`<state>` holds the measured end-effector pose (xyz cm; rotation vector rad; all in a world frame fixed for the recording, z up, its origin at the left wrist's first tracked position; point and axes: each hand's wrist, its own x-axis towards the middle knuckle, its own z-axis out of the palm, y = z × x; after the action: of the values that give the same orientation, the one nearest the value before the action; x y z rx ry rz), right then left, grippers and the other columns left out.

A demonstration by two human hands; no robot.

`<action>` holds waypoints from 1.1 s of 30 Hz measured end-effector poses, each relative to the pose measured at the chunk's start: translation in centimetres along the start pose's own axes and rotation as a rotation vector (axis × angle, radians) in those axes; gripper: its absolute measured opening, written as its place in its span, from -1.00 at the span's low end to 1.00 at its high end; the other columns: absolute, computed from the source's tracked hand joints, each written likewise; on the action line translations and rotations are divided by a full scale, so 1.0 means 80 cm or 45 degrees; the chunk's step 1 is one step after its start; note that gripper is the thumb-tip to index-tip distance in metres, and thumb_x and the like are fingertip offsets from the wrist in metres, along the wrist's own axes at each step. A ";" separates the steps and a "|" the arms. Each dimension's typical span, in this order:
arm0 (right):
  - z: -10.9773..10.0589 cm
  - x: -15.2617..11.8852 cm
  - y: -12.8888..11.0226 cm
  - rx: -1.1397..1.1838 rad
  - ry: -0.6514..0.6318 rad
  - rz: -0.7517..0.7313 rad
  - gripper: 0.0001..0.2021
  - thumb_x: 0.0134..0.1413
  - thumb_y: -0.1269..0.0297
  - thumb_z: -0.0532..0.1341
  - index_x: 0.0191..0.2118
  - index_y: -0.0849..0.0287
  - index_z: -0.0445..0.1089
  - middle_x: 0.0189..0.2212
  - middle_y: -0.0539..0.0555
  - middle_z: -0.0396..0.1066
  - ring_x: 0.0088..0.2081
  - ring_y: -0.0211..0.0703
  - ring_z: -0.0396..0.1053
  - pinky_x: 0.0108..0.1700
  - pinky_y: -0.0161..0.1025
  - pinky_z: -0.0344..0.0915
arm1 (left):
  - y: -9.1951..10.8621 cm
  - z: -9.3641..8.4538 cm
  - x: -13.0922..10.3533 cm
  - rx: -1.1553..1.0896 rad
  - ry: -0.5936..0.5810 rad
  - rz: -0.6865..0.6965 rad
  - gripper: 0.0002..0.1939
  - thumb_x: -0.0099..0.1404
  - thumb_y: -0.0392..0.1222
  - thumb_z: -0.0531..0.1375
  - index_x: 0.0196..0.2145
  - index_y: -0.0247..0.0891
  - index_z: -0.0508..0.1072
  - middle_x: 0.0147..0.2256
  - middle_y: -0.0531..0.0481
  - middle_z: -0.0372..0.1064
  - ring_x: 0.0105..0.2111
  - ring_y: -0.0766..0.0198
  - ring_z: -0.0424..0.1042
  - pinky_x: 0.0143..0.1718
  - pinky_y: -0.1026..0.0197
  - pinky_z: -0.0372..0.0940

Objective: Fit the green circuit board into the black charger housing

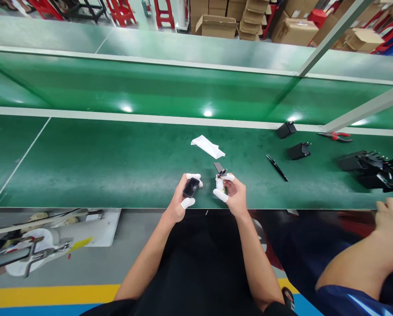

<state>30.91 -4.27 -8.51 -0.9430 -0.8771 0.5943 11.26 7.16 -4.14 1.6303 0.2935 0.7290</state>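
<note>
Fingers of left hand grip a black casing; right hand pinches a small part; no writing legible.

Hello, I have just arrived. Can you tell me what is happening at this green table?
A person sits at a green work surface, white finger cots on several fingertips. The left hand holds a small black rectangular plastic casing in its grip. The right hand holds a small dark flat part raised above the fingers. A white folded paper piece lies just beyond. To the right lie black plug adapters, a black pen-like tool and red-handled pliers. Another person's hand rests at the right edge.
</note>
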 end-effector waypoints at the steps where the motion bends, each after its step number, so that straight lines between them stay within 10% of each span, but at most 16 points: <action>1: 0.000 -0.001 0.001 0.014 -0.011 0.007 -0.49 0.01 0.52 0.57 0.07 -0.01 0.58 -0.15 0.05 0.40 -0.23 -0.24 0.34 -0.19 -0.27 0.33 | 0.000 0.000 0.000 0.002 0.001 0.015 -0.32 0.32 0.03 0.31 0.35 -0.15 0.37 0.06 -0.09 0.40 0.10 0.16 0.43 0.26 0.13 0.30; 8: 0.000 -0.003 -0.005 0.008 -0.052 0.027 -0.52 0.05 0.45 0.58 0.08 -0.06 0.61 -0.13 0.06 0.46 -0.21 -0.23 0.39 -0.11 -0.25 0.38 | -0.005 0.001 0.000 0.110 -0.008 0.049 -0.32 0.39 0.11 0.27 0.38 -0.12 0.31 0.10 -0.12 0.33 0.12 0.11 0.37 0.27 0.03 0.26; 12: -0.003 0.001 -0.007 0.282 0.082 0.133 -0.65 0.24 0.00 0.53 0.07 -0.04 0.69 -0.03 0.21 0.58 -0.21 -0.11 0.53 -0.20 -0.22 0.44 | -0.005 0.000 -0.001 0.172 -0.049 0.025 -0.32 0.43 0.13 0.24 0.41 -0.07 0.28 0.14 -0.14 0.32 0.15 0.06 0.36 0.25 -0.01 0.26; 16: -0.006 0.002 -0.017 0.424 0.172 0.219 -0.38 0.19 -0.36 0.45 0.04 0.09 0.73 -0.26 0.24 0.51 -0.35 -0.16 0.39 -0.35 -0.26 0.29 | -0.003 -0.002 -0.002 0.202 -0.062 0.032 -0.32 0.44 0.14 0.24 0.41 -0.06 0.27 0.13 -0.14 0.32 0.13 0.07 0.37 0.23 -0.01 0.27; 33: -0.012 0.025 -0.042 1.095 0.685 0.652 -0.32 -0.22 -0.12 0.71 -0.03 0.20 0.65 -0.03 0.10 0.57 -0.15 -0.26 0.51 -0.10 -0.40 0.55 | 0.001 0.000 -0.003 0.298 -0.076 0.008 -0.35 0.47 0.16 0.22 0.41 -0.03 0.24 0.14 -0.12 0.31 0.12 0.06 0.36 0.19 -0.02 0.25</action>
<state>32.97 -4.75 -5.11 -0.4696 0.1475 0.9844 11.07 6.98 -4.17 1.8718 0.3406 0.6680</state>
